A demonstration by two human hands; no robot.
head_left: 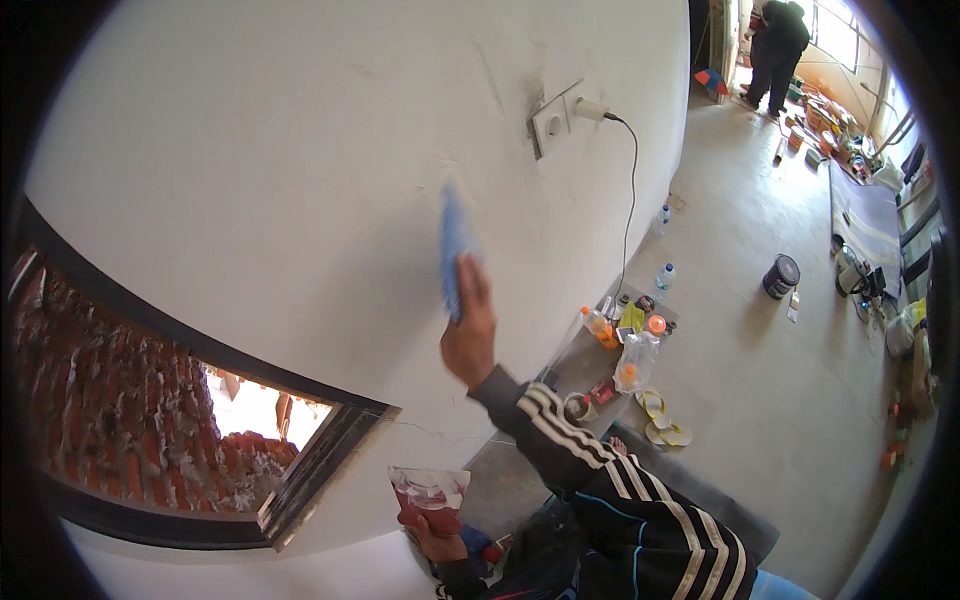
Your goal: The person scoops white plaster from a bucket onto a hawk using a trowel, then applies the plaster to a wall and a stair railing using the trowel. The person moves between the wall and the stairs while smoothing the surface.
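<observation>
My right hand point(472, 325) is closed around a blue flat spreader point(453, 235), blurred by motion, its tip at the white wall point(300, 130). Pale marks lie on the wall just above that tip. Lower down, my left hand point(437, 543) grips a dark red putty knife point(428, 497) with a wide blade and whitish smears across it. Right of the spreader, a double wall socket point(551, 125) holds a white plug point(590, 109) in one half.
A dark-framed window opening point(330, 440) shows brickwork at left. A cable point(632, 190) hangs from the plug. Bottles, bags and yellow flip-flops point(655, 415) lie along the wall's foot. A dark bucket point(781, 276) stands on the floor; another person point(778, 50) stands far off.
</observation>
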